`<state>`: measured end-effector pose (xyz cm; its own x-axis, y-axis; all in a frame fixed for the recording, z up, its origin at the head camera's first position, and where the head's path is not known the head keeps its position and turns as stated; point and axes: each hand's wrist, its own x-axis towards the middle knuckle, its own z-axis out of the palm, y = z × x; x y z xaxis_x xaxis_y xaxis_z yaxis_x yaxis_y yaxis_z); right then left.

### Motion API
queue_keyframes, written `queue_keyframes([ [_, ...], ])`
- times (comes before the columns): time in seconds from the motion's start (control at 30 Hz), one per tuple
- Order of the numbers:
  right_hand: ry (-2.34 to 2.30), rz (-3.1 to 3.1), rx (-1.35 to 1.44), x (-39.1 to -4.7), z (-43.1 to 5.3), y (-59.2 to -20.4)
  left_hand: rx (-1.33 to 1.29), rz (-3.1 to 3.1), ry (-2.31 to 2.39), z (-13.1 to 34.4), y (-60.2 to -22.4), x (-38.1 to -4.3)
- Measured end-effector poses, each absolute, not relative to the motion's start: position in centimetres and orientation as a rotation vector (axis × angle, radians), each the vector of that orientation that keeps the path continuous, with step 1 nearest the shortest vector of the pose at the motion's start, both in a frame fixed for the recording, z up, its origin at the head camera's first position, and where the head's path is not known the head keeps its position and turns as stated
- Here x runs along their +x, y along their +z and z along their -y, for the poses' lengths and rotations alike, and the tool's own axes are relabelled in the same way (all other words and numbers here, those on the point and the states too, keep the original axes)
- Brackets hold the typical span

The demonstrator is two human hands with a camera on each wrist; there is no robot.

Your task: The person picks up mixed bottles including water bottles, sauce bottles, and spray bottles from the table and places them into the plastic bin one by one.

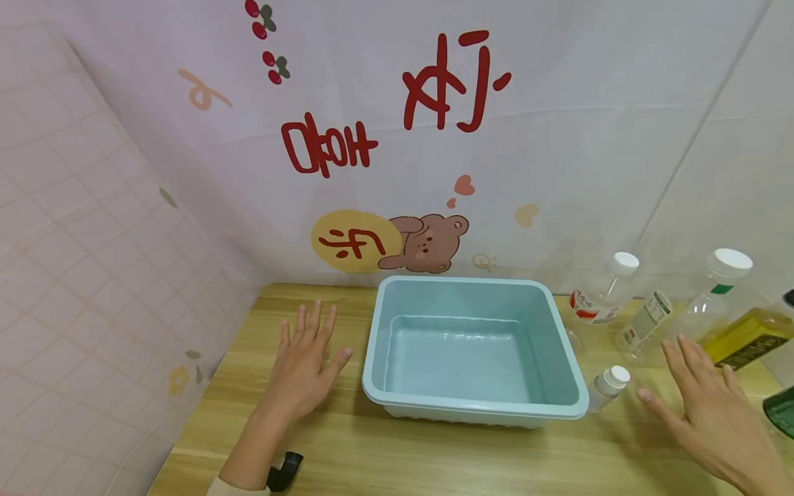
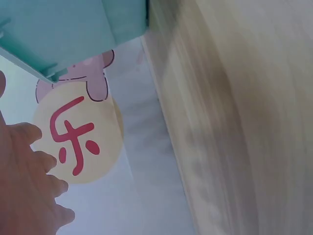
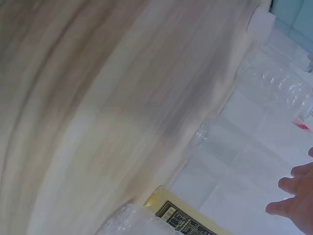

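A light blue plastic basin [image 1: 459,406] stands on the wooden table, with nothing inside it. To its left my left hand [image 1: 304,372] is spread palm down with straight fingers, holding nothing. My right hand [image 1: 713,413] is likewise spread, on the right side near several bottles. Nearest to it are a small bottle with a white cap [image 1: 608,387], a clear bottle with a printed label [image 1: 645,324] and a bottle of yellow liquid [image 1: 750,336]. In the wrist views, fingers of the left hand [image 2: 29,181] and right hand [image 3: 293,196] show at the edges.
Behind the basin's right corner stands a clear bottle with a red and white label [image 1: 598,296]. A larger clear bottle with a white cap [image 1: 713,296] is farther right. Part of a green object [image 1: 780,412] shows at the right edge. A printed cloth [image 1: 558,151] hangs behind the table.
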<state>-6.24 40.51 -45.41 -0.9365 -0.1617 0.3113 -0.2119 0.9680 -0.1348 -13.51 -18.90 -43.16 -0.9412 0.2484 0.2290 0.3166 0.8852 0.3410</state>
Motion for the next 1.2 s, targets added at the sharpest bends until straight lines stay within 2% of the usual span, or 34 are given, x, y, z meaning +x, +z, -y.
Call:
queue_keyframes([
  [0.53,0.454,2.777,0.174,-6.5,-38.5,-44.5,-0.446,2.704,-0.783,17.3,-42.0,-13.4],
  [1.2,0.583,2.768,0.143,-6.2,-36.6,-44.4,-0.538,2.524,-0.944,15.6,-42.2,-13.6],
])
